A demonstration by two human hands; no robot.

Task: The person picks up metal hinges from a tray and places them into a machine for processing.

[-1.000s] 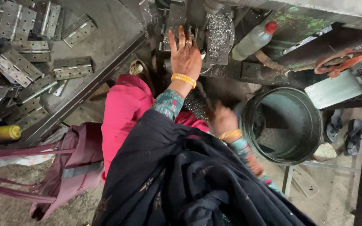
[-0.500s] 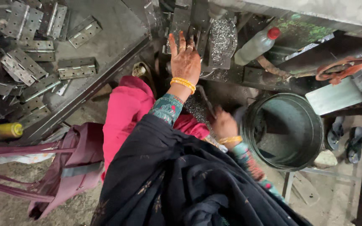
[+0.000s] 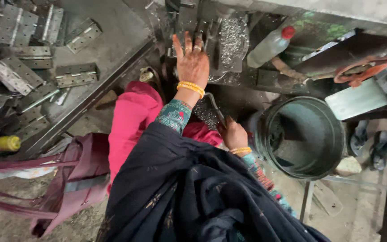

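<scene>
At machine point(image 3: 202, 31): left hand point(image 3: 192, 62) flat, fingers spread, released | right hand point(image 3: 234, 134) fingers grasping metal lever point(image 3: 213, 107) | green bucket point(image 3: 305, 136) beside.

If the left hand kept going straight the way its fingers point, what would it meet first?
The left hand already lies with its fingertips on the dark machine part; going on, it would probably press into that metal.

dark metal machine block point(image 3: 189, 22), thin bent handle point(image 3: 215, 107)
</scene>
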